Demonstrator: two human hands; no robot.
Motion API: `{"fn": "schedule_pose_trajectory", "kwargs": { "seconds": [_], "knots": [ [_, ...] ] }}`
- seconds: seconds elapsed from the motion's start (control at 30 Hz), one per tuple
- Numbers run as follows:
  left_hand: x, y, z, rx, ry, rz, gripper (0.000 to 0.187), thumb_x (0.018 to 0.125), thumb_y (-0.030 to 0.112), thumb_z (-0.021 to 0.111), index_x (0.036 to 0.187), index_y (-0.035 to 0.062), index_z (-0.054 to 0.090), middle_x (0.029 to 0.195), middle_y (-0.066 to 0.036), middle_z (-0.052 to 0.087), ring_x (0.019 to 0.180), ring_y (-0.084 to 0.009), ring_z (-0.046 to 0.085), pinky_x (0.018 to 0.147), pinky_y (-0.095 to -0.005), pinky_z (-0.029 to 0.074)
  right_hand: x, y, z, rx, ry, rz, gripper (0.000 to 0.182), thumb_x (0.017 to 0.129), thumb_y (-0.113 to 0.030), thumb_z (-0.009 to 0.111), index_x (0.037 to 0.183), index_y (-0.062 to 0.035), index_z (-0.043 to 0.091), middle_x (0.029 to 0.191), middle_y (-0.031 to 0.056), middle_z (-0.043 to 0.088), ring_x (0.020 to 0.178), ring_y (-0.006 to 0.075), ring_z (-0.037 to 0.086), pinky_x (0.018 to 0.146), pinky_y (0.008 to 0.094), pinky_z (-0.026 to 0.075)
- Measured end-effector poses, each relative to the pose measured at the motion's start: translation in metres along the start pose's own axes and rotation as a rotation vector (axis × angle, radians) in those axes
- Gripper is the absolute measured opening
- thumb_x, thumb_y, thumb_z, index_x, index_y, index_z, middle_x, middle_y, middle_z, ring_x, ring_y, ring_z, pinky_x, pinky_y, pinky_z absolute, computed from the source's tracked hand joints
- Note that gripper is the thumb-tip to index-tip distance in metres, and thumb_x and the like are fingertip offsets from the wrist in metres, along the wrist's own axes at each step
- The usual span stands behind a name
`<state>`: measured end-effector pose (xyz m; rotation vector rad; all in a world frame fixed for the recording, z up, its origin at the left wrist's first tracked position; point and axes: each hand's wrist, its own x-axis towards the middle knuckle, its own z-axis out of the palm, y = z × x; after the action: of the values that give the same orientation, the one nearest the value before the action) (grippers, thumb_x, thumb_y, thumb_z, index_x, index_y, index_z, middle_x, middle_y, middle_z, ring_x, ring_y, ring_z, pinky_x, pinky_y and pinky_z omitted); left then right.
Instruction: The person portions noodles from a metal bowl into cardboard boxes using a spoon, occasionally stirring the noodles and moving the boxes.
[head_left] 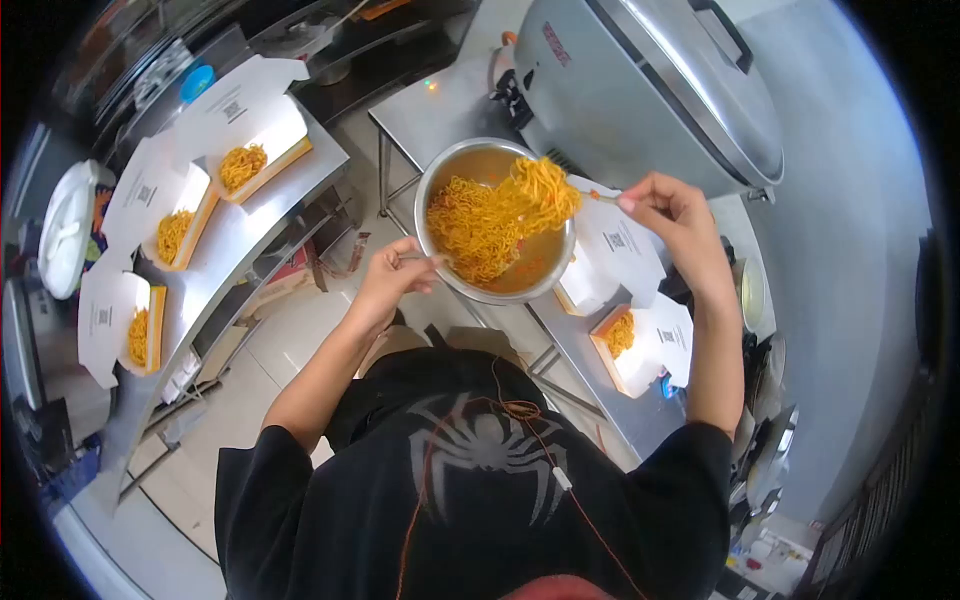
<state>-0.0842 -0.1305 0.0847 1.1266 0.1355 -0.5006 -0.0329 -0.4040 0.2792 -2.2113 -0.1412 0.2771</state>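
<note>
A round steel bowl (548, 283) of yellow noodles (468, 228) is in front of me at the centre. My left hand (392, 280) grips its lower left rim between thumb and fingers. In my right hand (672, 212), to the right of the bowl, is the handle of a utensil, pinched by thumb and fingers. A clump of noodles (545, 195) hangs at the utensil's far end, over the right side of the bowl, hiding its tip. Just right of the bowl stands an open white box (618, 245), partly hidden; below it another open box (668, 338) holds noodles.
Three open boxes (147, 195) with noodles stand on the left steel counter (225, 250). A large grey cooker (620, 100) with a metal lid is at the upper right. A white lidded container (68, 232) is at far left. Tiled floor lies between the counters.
</note>
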Motion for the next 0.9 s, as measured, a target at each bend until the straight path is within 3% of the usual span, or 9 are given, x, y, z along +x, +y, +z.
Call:
{"fn": "schedule_pose_trajectory", "kwargs": {
  "seconds": [0.3, 0.57, 0.73, 0.83, 0.9],
  "knots": [
    [0.028, -0.003, 0.001, 0.005, -0.016, -0.035, 0.010, 0.081, 0.012, 0.057, 0.090, 0.0062, 0.056, 0.082, -0.002, 0.063, 0.069, -0.0064, 0.060, 0.056, -0.0174, 0.042, -0.011, -0.036, -0.042, -0.128, 0.147, -0.034, 0.011, 0.079, -0.011, 0.060, 0.077, -0.0013, 0.057, 0.066, -0.0022, 0.054, 0.063, 0.0031, 0.046, 0.063, 0.0184, 0.036],
    [0.047, -0.004, 0.005, 0.035, -0.033, -0.045, 0.011, 0.081, 0.014, 0.059, 0.089, 0.0074, 0.055, 0.082, -0.003, 0.064, 0.070, -0.0085, 0.061, 0.059, -0.0183, 0.044, -0.030, -0.036, -0.086, -0.151, 0.316, -0.098, 0.015, 0.079, -0.019, 0.060, 0.078, -0.0048, 0.058, 0.066, -0.0041, 0.053, 0.061, 0.0023, 0.043, 0.055, 0.0173, 0.030],
    [0.054, -0.004, 0.005, 0.058, -0.020, -0.026, 0.012, 0.080, 0.014, 0.059, 0.090, 0.0073, 0.055, 0.080, -0.002, 0.064, 0.069, -0.0077, 0.060, 0.058, -0.0172, 0.043, -0.054, -0.041, -0.111, -0.243, 0.443, -0.031, 0.017, 0.080, -0.022, 0.060, 0.078, -0.0052, 0.058, 0.071, -0.0026, 0.055, 0.070, 0.0043, 0.048, 0.074, 0.0184, 0.033],
    [0.054, 0.000, 0.003, 0.090, 0.039, -0.074, 0.007, 0.082, 0.013, 0.057, 0.087, 0.0081, 0.054, 0.079, -0.001, 0.062, 0.063, -0.0038, 0.057, 0.052, -0.0145, 0.038, -0.069, -0.035, -0.121, -0.255, 0.485, 0.021, 0.015, 0.079, -0.020, 0.060, 0.076, -0.0056, 0.057, 0.071, -0.0024, 0.055, 0.067, 0.0037, 0.047, 0.070, 0.0176, 0.033],
    [0.057, -0.006, -0.010, 0.068, 0.039, -0.043, 0.016, 0.080, 0.012, 0.059, 0.095, 0.0060, 0.056, 0.082, 0.000, 0.062, 0.067, -0.0059, 0.059, 0.057, -0.0159, 0.042, -0.076, -0.023, -0.123, -0.166, 0.505, 0.050, 0.013, 0.079, -0.018, 0.060, 0.076, -0.0052, 0.058, 0.071, -0.0025, 0.055, 0.066, 0.0030, 0.047, 0.066, 0.0164, 0.033]
  ]
}}
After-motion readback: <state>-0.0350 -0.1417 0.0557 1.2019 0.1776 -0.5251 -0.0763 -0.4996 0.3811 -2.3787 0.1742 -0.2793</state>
